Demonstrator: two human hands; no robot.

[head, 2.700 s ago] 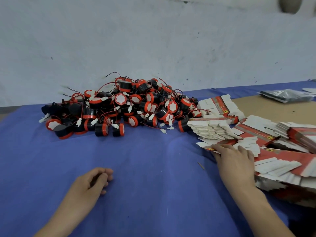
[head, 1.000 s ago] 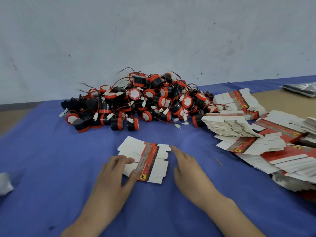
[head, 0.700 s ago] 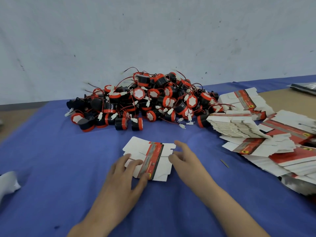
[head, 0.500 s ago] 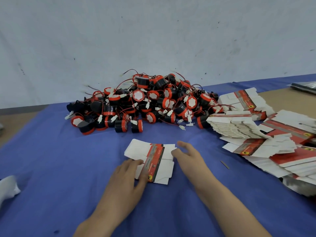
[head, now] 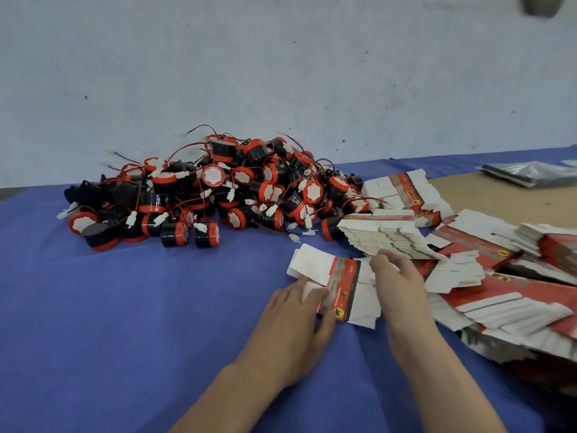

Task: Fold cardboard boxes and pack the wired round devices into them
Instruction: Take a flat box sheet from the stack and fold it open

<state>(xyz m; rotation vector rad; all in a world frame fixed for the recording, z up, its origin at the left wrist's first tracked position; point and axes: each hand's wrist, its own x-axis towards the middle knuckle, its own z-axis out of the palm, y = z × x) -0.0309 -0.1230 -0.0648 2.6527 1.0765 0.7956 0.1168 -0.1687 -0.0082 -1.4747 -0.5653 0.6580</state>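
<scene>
Flat box point(head: 346, 285) on desk point(head: 125, 307), lower centre, beside stack point(head: 384, 235); left grip point(head: 293, 320) pinches left flap, likely to start fold; right grip point(head: 399, 285) steadies right side, closure unclear; devices point(head: 218, 189) heaped upper centre

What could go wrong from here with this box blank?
1. The right hand is up against the fanned stack of blanks; opening the box blank there may topple it.
2. Loose connectors from the device pile lie just behind; a wire could snag a flap as the left hand folds.
</scene>
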